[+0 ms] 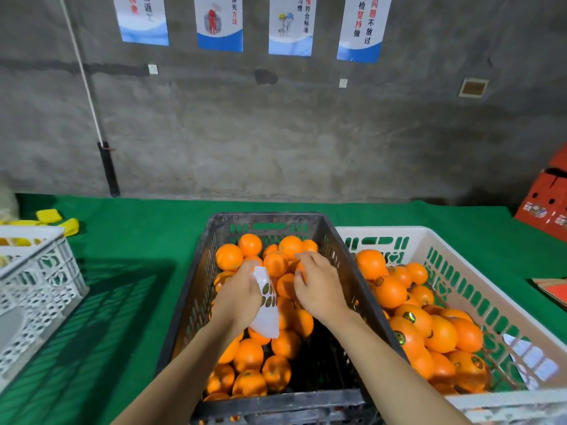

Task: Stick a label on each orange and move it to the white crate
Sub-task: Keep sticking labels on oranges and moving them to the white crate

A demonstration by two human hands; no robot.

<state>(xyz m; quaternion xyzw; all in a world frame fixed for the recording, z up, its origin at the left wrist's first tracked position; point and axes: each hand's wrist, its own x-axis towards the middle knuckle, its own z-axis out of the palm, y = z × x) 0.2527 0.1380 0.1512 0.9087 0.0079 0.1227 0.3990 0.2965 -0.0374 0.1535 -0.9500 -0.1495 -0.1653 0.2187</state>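
Oranges [276, 265] sat piled in the black crate [267, 216], left hand [242, 289] gripping the sticker sheet [267, 305], right hand [319, 286] curled round one orange [299, 272], so picking-up step I reckon, next it'd need a sticker pressed on before the white crate [383, 231].

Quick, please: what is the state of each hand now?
Left hand: holds the label sheet.
Right hand: curled round an orange in the black crate.
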